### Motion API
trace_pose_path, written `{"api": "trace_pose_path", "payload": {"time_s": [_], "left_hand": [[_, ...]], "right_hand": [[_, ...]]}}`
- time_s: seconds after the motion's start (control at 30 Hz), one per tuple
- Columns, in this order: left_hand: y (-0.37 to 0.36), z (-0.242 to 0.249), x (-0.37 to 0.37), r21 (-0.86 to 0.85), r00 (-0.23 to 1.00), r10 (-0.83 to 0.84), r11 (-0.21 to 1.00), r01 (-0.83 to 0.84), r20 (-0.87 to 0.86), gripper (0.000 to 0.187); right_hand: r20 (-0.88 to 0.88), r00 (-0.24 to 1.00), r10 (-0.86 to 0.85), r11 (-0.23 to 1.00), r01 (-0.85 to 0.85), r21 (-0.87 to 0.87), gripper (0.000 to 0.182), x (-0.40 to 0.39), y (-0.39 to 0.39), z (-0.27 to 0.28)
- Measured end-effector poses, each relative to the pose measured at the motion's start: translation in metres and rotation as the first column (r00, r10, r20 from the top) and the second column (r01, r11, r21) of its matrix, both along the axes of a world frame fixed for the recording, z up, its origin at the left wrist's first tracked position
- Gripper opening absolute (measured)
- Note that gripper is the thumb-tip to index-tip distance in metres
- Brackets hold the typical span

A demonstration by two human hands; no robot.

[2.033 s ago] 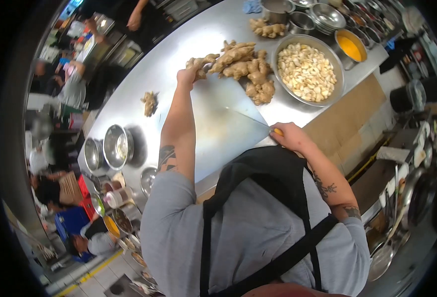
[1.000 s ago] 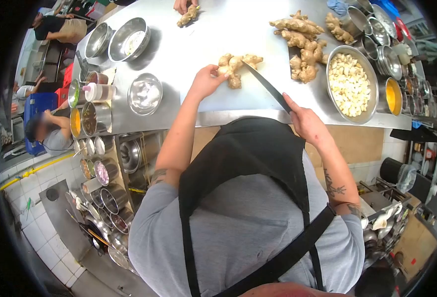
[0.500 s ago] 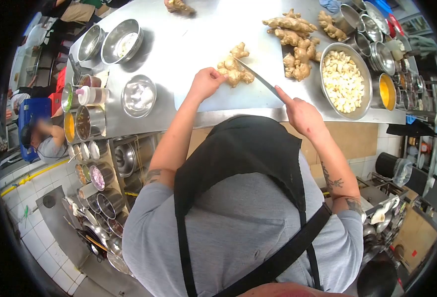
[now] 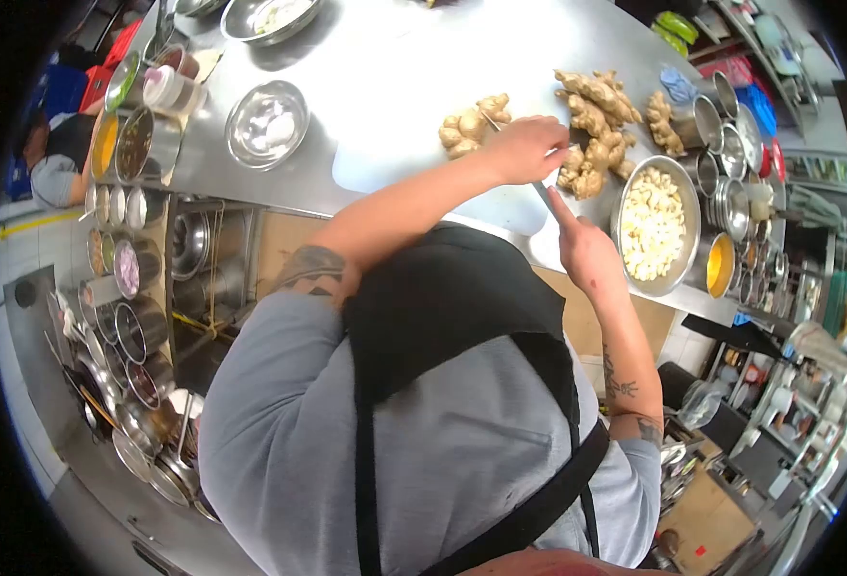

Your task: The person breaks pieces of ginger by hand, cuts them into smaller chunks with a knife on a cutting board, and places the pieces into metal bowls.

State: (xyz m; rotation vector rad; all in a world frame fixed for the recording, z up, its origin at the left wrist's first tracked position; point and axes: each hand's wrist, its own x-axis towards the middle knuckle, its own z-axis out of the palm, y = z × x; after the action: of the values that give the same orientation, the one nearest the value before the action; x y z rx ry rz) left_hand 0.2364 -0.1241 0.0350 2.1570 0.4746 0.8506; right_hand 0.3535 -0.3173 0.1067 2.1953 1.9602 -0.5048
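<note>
My right hand (image 4: 588,252) grips a knife (image 4: 542,190) by its handle, index finger stretched along it. The blade runs up and left under my left wrist, its tip at a knobbly piece of ginger (image 4: 464,132) on the white cutting board (image 4: 380,163). My left hand (image 4: 531,150) reaches across above the blade, fingers curled together beside a pile of unpeeled ginger (image 4: 596,130). What those fingers hold, if anything, is hidden. To the right of the pile stands a steel bowl (image 4: 696,216) of pale cut pieces (image 4: 652,226).
Left of the board sits a steel bowl (image 4: 267,125), with a squeeze bottle (image 4: 172,91) and pots beyond. Another ginger root (image 4: 664,125) lies near steel containers on the right. A pot of orange contents (image 4: 719,265) stands near the front edge. A person (image 4: 54,173) is at far left.
My left hand has left the ginger on the board and crossed right over the knife to the ginger pile. The knife stays in my right hand. The camera view has turned.
</note>
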Motion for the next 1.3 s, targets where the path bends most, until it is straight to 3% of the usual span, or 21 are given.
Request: {"api": "trace_pose_path", "payload": {"time_s": [0.27, 0.37, 0.57, 0.87, 1.07, 1.3], "left_hand": [[0.014, -0.016, 0.021, -0.316, 0.967, 0.113, 0.931, -0.184, -0.230, 0.029], [0.014, -0.007, 0.019, -0.296, 0.933, 0.089, 0.934, -0.199, -0.349, 0.033], [0.015, -0.018, 0.030, -0.189, 0.902, 0.154, 0.950, -0.247, -0.403, 0.036], [0.014, -0.024, 0.028, -0.127, 0.916, 0.190, 0.960, -0.248, -0.354, 0.035], [0.017, -0.020, 0.022, -0.209, 0.940, 0.153, 0.952, -0.223, -0.306, 0.034], [0.013, -0.025, 0.027, -0.138, 0.930, 0.162, 0.966, -0.217, -0.330, 0.035]], "right_hand": [[0.018, 0.999, -0.027, 0.995, 0.029, -0.092, 0.079, 0.002, 0.009, 0.004], [-0.008, 1.000, 0.002, 0.995, -0.002, -0.101, 0.080, 0.011, 0.013, -0.002], [-0.043, 0.999, 0.024, 0.989, -0.030, -0.145, 0.082, 0.023, 0.024, 0.003], [-0.022, 0.999, 0.023, 0.982, -0.027, -0.189, 0.084, 0.019, 0.032, 0.002], [-0.018, 1.000, 0.017, 0.981, -0.020, -0.194, 0.085, 0.011, 0.037, 0.017], [-0.059, 0.998, -0.006, 0.987, -0.003, -0.158, 0.085, 0.017, 0.029, -0.002]]}}
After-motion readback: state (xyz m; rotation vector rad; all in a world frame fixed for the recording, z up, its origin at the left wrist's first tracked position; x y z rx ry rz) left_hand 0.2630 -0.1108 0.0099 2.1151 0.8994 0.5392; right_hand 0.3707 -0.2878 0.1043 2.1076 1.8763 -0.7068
